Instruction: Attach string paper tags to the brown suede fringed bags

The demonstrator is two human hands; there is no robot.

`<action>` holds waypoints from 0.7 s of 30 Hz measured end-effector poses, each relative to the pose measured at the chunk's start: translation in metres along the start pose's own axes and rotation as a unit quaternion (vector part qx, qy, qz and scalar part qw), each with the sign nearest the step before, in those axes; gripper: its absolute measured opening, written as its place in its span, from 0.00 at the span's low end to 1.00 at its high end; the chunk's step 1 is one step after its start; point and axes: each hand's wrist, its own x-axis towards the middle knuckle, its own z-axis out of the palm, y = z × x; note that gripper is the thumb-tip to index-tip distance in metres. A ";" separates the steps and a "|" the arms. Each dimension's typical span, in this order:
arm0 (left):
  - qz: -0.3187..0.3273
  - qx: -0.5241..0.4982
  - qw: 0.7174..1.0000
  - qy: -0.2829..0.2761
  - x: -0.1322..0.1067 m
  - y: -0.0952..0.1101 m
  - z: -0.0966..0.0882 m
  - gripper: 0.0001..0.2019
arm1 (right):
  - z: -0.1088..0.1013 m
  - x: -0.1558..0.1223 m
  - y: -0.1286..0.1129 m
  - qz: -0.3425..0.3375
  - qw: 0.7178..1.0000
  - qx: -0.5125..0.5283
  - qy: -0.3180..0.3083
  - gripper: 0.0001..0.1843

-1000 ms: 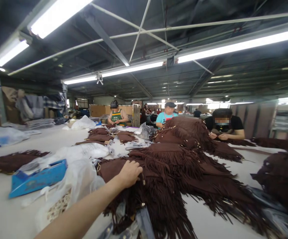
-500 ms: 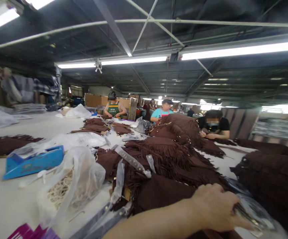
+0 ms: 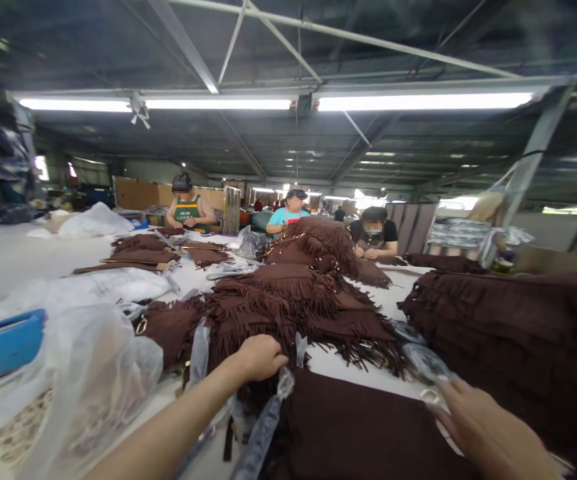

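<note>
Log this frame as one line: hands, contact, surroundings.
left hand: pressing on brown fringed bag | right hand: at metal ring, grip unclear | near: clear plastic bag, blue tray

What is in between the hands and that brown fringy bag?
Nothing visible. The left hand already rests on the brown fringed bag, and the right hand is beside the flat brown piece, by a metal ring.

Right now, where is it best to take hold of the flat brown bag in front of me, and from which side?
Probably the near left corner of the flat brown bag, from the left; the left hand already rests there and the panel lies flat.
</note>
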 end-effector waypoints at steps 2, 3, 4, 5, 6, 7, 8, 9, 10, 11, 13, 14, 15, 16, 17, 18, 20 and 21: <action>-0.006 -0.013 1.000 -0.020 0.004 0.016 0.009 0.19 | -0.008 0.020 -0.033 -0.097 0.994 0.014 -0.050 0.25; -0.011 -0.017 0.999 -0.026 0.005 0.024 0.013 0.19 | -0.008 0.028 -0.051 -0.121 0.987 0.033 -0.100 0.27; -0.016 -0.018 0.999 -0.030 0.006 0.030 0.016 0.20 | -0.005 0.035 -0.068 -0.126 0.979 0.045 -0.153 0.30; -0.022 -0.019 0.999 -0.031 0.006 0.034 0.019 0.20 | 0.000 0.040 -0.082 -0.123 0.970 0.055 -0.202 0.34; -0.027 -0.019 0.999 -0.030 0.006 0.036 0.021 0.19 | 0.005 0.045 -0.092 -0.113 0.964 0.061 -0.234 0.36; -0.031 -0.020 0.999 -0.029 0.006 0.037 0.022 0.17 | 0.009 0.049 -0.099 -0.103 0.959 0.062 -0.256 0.36; -0.033 -0.023 0.999 -0.028 0.006 0.037 0.021 0.15 | 0.012 0.053 -0.103 -0.096 0.957 0.061 -0.267 0.34; -0.031 -0.028 0.999 -0.027 0.005 0.035 0.019 0.14 | 0.012 0.057 -0.104 -0.094 0.957 0.058 -0.270 0.29; -0.027 -0.033 0.999 -0.022 0.004 0.033 0.015 0.13 | 0.008 0.061 -0.105 -0.099 0.957 0.053 -0.266 0.24; -0.021 -0.039 0.999 -0.013 0.002 0.032 0.010 0.12 | 0.000 0.064 -0.105 -0.110 0.959 0.049 -0.258 0.18; -0.005 -0.050 0.998 0.024 -0.002 0.030 -0.007 0.11 | -0.027 0.071 -0.107 -0.138 0.963 0.042 -0.227 0.11; 0.006 -0.056 0.997 0.051 -0.004 0.030 -0.019 0.11 | -0.043 0.073 -0.108 -0.153 0.967 0.033 -0.199 0.09; 0.018 -0.062 0.995 0.080 -0.008 0.030 -0.032 0.11 | -0.060 0.074 -0.109 -0.169 0.972 0.015 -0.164 0.09; 0.031 -0.069 0.991 0.109 -0.013 0.032 -0.045 0.11 | -0.075 0.073 -0.108 -0.186 0.975 -0.010 -0.122 0.09; 0.042 -0.076 0.987 0.136 -0.019 0.033 -0.059 0.11 | -0.087 0.070 -0.106 -0.206 0.975 -0.043 -0.071 0.11; 0.054 -0.082 0.982 0.161 -0.027 0.035 -0.070 0.10 | -0.094 0.065 -0.101 -0.229 0.971 -0.073 -0.017 0.13; 0.080 -0.081 0.973 0.201 -0.044 0.038 -0.083 0.07 | -0.091 0.048 -0.087 -0.266 0.956 -0.091 0.086 0.17; 0.095 -0.071 0.970 0.214 -0.053 0.039 -0.081 0.05 | -0.081 0.037 -0.079 -0.282 0.947 -0.081 0.130 0.21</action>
